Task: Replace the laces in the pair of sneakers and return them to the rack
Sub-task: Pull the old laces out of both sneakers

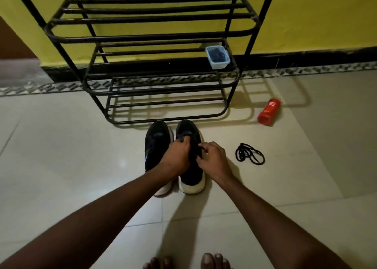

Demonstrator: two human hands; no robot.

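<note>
1. The pair stands on the floor tiles (pixel 81 146) just near of the rack (pixel 155 38), toes pointing far. The left sneaker (pixel 156 146) is untouched. A coiled black lace (pixel 250 153) lies to the right, apart from both shoes.
2. The right sneaker (pixel 191 179) is gripped by the left hand (pixel 177 154), whose fingers are curled over the lacing area. The right hand (pixel 214 158) is curled too, with its fingertips pinched at the shoe's right edge.
3. The shoe appears to be steadied only from above, so a hard pull on a lace could tip it or slide it into its neighbour.
4. An eyelet could be skipped or the lace twisted, because black lace is poorly told from black upper in this dim light.
5. The loose coil could be knotted if it were drawn up by one end.
6. It cannot be told whether a lace is actually pinched, or whether this shoe carries an old lace, a new one or none, as the eyelets are covered by the hands.
7. The dark contents of the plastic tub (pixel 217 56) on the rack's middle shelf cannot be identified. The print on the red bottle (pixel 269 111) lying far right is unreadable, and the rack's top is cut off.
</note>
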